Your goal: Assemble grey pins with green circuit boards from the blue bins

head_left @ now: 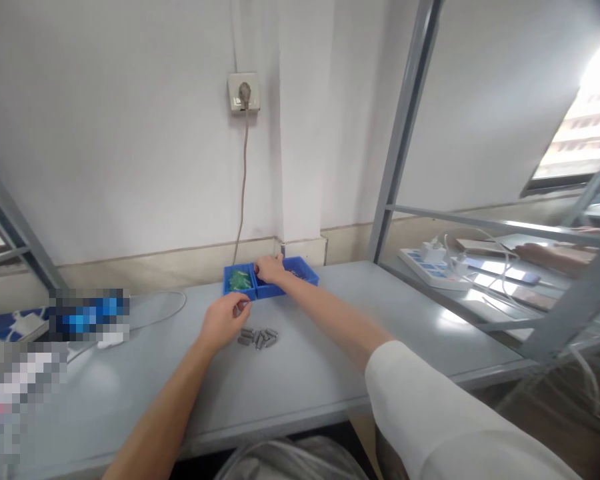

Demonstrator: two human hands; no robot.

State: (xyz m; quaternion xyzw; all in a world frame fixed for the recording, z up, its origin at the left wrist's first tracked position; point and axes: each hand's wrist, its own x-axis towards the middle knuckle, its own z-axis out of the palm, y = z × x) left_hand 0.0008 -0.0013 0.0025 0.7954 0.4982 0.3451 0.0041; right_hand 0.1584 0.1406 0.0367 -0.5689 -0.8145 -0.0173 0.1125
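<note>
Two blue bins stand side by side against the wall at the back of the grey table. The left bin (226,283) holds small green pieces (239,279). My right hand (270,269) reaches into the left part of the wider blue bin (307,273), its fingers bent and partly hidden. Small pale items lie in that bin's right part. My left hand (226,320) is just in front of the green pieces' bin, fingers curled, thumb and fingertips close together; anything between them is too small to see. Several grey metal cylinders (259,338) lie on the table beside it.
Cables and a pixelated blue object (90,319) are on the table (330,360) at left. A metal frame post (405,120) rises at right. Beyond it lie a power strip (433,270), cables and another person's arm (550,259). A plugged socket (243,93) is on the wall.
</note>
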